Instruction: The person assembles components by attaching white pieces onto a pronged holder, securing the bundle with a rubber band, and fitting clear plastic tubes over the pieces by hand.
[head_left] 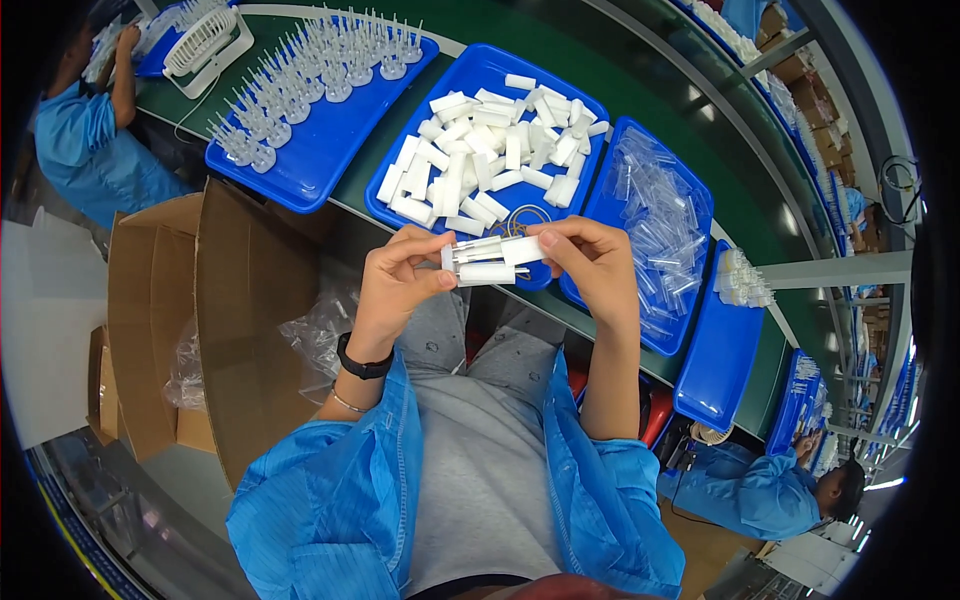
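Above my lap, my left hand (402,277) pinches the flat end of a translucent pronged plastic part (449,257), held sideways with its prongs pointing right. One white plastic sleeve (487,273) sits around a near prong, whose tip sticks out of it. Between the thumb and fingers of my right hand (600,265) is another white sleeve (521,250), lined up with the far prongs. Whether a prong runs inside this sleeve is hidden. Just beyond my hands, many loose white sleeves (455,170) fill a blue tray (480,70), with thin brown loops (527,215) at its near edge.
Upright pronged parts (285,95) stand in a blue tray (330,145) at left. To the right, clear tubes (650,235) fill a third tray; another tray (718,350) holds small white assemblies (740,280). A cardboard box (250,320) stands left of my lap. Co-workers (100,150) sit on both sides.
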